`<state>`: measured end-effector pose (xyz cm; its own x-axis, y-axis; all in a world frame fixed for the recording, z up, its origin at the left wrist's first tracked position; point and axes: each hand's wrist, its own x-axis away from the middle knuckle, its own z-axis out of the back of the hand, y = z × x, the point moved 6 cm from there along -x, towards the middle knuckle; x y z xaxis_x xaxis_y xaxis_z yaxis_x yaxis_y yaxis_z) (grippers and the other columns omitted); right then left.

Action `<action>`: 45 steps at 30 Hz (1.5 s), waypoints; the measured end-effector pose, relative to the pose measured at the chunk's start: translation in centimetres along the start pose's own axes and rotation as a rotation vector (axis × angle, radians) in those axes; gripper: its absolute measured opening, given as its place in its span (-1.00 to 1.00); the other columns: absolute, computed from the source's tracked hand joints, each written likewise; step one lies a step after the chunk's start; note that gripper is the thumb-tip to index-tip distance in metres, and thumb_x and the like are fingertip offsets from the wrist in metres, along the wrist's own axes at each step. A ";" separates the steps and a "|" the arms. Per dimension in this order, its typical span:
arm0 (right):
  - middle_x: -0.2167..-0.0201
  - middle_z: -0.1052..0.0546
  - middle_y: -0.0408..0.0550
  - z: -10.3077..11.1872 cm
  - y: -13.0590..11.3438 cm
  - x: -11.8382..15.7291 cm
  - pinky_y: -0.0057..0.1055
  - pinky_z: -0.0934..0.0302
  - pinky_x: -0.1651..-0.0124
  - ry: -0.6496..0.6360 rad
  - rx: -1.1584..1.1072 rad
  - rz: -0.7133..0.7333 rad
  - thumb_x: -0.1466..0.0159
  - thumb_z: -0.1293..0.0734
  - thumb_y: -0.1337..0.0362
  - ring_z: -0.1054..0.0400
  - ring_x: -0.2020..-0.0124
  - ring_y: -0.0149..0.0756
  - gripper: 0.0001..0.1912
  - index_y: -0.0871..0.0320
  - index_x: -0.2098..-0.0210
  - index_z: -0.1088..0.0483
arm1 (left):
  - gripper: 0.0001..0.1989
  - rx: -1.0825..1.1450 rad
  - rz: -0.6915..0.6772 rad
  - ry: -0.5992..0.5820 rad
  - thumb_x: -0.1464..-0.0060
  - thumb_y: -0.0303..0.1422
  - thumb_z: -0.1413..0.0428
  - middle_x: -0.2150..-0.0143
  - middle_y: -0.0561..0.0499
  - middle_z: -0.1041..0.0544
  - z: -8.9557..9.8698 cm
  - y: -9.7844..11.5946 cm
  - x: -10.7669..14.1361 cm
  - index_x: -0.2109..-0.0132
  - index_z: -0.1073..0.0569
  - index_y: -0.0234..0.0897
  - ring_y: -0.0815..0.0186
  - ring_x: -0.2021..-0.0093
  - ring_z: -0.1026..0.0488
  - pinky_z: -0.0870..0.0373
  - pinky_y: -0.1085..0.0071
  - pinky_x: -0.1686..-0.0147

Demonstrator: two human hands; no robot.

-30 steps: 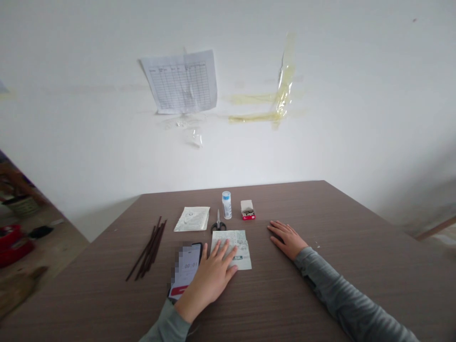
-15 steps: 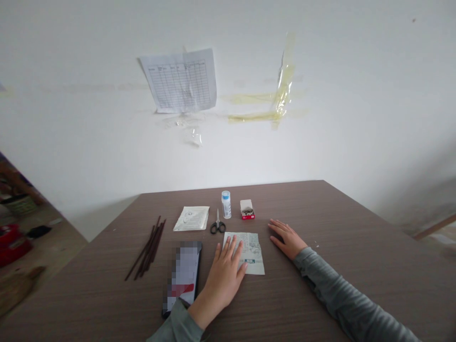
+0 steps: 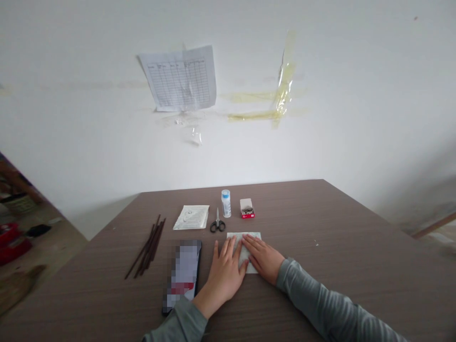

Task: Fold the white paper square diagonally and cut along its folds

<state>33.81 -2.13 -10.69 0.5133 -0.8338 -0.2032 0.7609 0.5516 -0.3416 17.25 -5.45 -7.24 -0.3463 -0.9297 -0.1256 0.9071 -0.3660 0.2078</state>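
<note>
A small printed sheet of paper (image 3: 252, 269) lies flat on the brown table (image 3: 320, 218), mostly covered by both hands. My left hand (image 3: 228, 268) rests on its left part with the fingers spread. On its right part lies my right hand (image 3: 265, 259), palm down, fingers stretched out. Neither hand grips anything. Just beyond the paper are scissors (image 3: 217, 226) with black handles, an upright white bottle (image 3: 226, 204) with a blue band, and an open red box (image 3: 247, 209) of small metal-looking pieces.
A phone (image 3: 185, 270) lies left of my left wrist. Farther left are several dark brown sticks (image 3: 151, 247). A whitish folded sheet (image 3: 191, 217) lies behind the phone. The wall (image 3: 338, 118) rises at the table's back edge, with a taped chart (image 3: 181, 80).
My right hand has moved left from the bare table onto the paper, beside my left hand. The left hand has barely moved.
</note>
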 end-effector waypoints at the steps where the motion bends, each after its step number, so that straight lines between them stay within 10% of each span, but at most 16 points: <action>1: -0.83 -0.45 0.01 0.2 -0.3 0.1 0.09 -0.28 -0.91 -0.012 0.009 -0.008 -0.64 -0.36 0.29 -0.38 -0.85 0.18 -0.23 -0.03 -0.80 -0.54 | -0.35 0.002 -0.009 -0.002 -0.70 -0.21 -0.23 -0.86 -0.33 -0.49 -0.1 0.0 0.0 -0.78 -0.59 -0.12 -0.48 -0.85 -0.41 -0.26 -0.60 -0.87; 19: -0.86 -0.39 0.06 2.4 3.8 1.4 0.60 -0.17 -0.89 -0.033 0.143 -0.160 -0.68 -0.45 0.01 -0.28 -0.89 0.44 -0.21 -0.16 -0.84 -0.46 | -0.29 0.054 0.087 0.027 -0.66 -0.15 -0.26 -0.89 -0.42 -0.39 0.3 -1.3 0.4 -0.79 -0.56 -0.16 -0.56 -0.90 -0.28 -0.24 -0.68 -0.86; 32: -0.63 -0.70 0.42 3.6 4.9 2.7 0.52 -0.50 -0.73 0.193 -0.001 -0.021 -0.53 -0.51 0.29 -0.64 -0.66 0.44 -0.43 0.15 -0.48 -0.79 | -0.33 0.093 -0.014 0.137 -0.59 -0.55 -0.11 -0.72 -0.25 -0.69 0.2 -1.6 -0.8 -0.67 -0.68 -0.10 -0.19 -0.76 -0.60 -0.55 -0.40 -0.77; 40: -0.77 -0.55 0.34 -1.2 2.1 1.0 0.29 -0.44 -0.83 0.105 -0.008 0.035 -0.49 -0.46 0.29 -0.50 -0.78 0.39 -0.21 0.19 -0.69 -0.63 | -0.38 0.052 -0.019 0.085 -0.59 -0.35 -0.27 -0.75 -0.22 -0.65 -0.6 -0.2 -0.6 -0.67 -0.71 -0.03 -0.35 -0.79 -0.54 -0.47 -0.49 -0.80; 45: -0.78 -0.56 0.12 0.6 1.4 1.5 0.22 -0.35 -0.87 0.062 0.053 -0.025 -0.60 -0.46 0.16 -0.45 -0.81 0.35 -0.25 -0.10 -0.74 -0.61 | -0.32 0.027 -0.025 0.058 -0.59 -0.34 -0.27 -0.78 -0.23 -0.59 -0.6 -0.2 -0.4 -0.74 -0.65 0.02 -0.33 -0.81 -0.51 -0.38 -0.55 -0.82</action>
<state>35.89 -2.56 -10.96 0.4695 -0.8463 -0.2519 0.7942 0.5294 -0.2983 17.32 -4.99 -7.85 -0.3537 -0.9165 -0.1868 0.8913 -0.3908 0.2298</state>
